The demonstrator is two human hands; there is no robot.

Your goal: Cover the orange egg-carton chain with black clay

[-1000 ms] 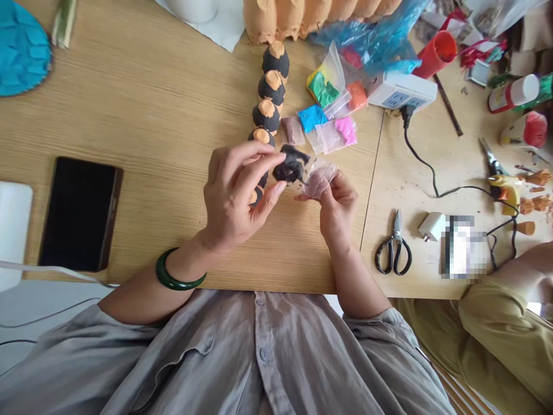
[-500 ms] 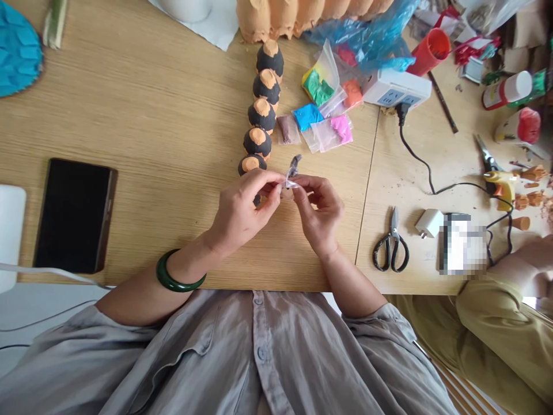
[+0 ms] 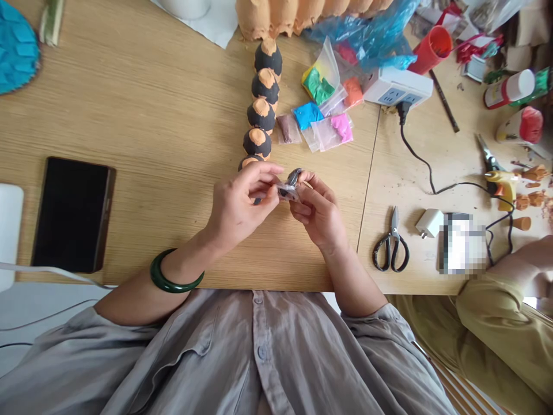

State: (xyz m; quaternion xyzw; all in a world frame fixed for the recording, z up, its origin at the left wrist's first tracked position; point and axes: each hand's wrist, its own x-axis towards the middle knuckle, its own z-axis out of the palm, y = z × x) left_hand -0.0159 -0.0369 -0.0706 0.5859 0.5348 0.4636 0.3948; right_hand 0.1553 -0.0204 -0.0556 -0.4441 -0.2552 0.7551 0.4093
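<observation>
Between my two hands, above the near end of a strip of egg carton, is a small clear plastic bag (image 3: 287,190) with dark stuff in it. My left hand (image 3: 242,202) pinches the bag's left side between thumb and fingers. On the other side, my right hand (image 3: 320,208) grips it with thumb and fingertips. The orange egg-carton strip (image 3: 261,114) runs away from me, its bumps ringed in black. My left hand covers its nearest bumps. Just right of the strip lie small bags of brown (image 3: 288,129), blue (image 3: 307,116) and pink (image 3: 342,128) material.
Black-handled scissors (image 3: 391,242), a white plug adapter (image 3: 429,223) and a power strip (image 3: 397,86) with a black cord lie to the right. A black phone-like device (image 3: 72,214) rests at left. Another orange carton (image 3: 302,16) stands at the back. Another person's arm (image 3: 525,256) shows at far right.
The small bag has tipped, and its dark contents now sit closer to my right fingers. My right hand has turned, its fingers curling around the bag. My left hand has shifted slightly.
</observation>
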